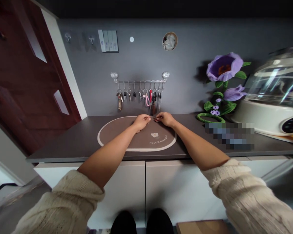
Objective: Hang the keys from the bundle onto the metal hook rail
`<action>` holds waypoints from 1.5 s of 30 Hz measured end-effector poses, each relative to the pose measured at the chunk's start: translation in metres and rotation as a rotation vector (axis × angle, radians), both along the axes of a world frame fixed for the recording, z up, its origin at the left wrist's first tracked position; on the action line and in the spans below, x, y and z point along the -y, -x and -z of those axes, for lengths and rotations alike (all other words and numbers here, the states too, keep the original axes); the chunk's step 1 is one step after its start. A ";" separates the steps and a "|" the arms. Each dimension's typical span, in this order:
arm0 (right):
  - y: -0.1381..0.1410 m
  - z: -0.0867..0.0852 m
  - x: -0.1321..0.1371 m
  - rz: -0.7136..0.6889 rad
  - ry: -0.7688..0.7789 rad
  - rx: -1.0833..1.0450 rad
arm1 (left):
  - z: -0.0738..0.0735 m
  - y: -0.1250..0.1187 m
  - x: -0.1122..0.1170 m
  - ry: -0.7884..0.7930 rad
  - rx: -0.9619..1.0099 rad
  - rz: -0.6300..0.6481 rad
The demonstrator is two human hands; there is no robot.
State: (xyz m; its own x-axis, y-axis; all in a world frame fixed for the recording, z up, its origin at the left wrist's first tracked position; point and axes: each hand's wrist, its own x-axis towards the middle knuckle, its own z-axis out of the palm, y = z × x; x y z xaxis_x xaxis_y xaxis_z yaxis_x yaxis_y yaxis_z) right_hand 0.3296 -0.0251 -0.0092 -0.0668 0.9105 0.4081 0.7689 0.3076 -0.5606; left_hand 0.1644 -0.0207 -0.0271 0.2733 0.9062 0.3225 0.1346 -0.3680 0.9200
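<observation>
My left hand (142,121) is closed in a pinch above the far part of a brown oval mat (122,136) with a pale rim. What its fingertips hold, if anything, is too small to make out. Close by on the right, my right hand (165,119) pinches a small dark object (156,120) with a reddish edge, low over the mat. Directly behind both hands, a clear wall rack (140,81) carries several hanging keys and key rings. Among them are a brown strap keychain (119,101), a pink loop (147,99) and a red piece (150,95).
A purple flower ornament (225,68) and a white appliance with a clear cover (266,112) stand on the right of the dark counter (70,139). A pixelated patch lies before them. White cabinet doors (122,185) are below; a red-brown door (26,71) is at left.
</observation>
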 end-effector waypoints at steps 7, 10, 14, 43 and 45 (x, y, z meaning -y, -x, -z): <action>0.002 -0.008 0.001 -0.039 0.009 0.204 | -0.004 0.001 0.004 -0.011 -0.034 -0.020; 0.004 -0.014 0.005 -0.034 0.003 0.235 | -0.006 0.001 0.005 -0.003 -0.016 -0.027; 0.004 -0.018 0.007 -0.062 0.050 0.167 | -0.005 0.002 0.002 -0.002 0.015 -0.028; 0.017 -0.015 0.016 -0.368 0.122 -0.703 | -0.009 0.002 0.003 -0.118 0.100 0.126; 0.018 -0.013 0.016 -0.375 0.135 -0.731 | -0.009 0.001 0.002 -0.113 0.107 0.130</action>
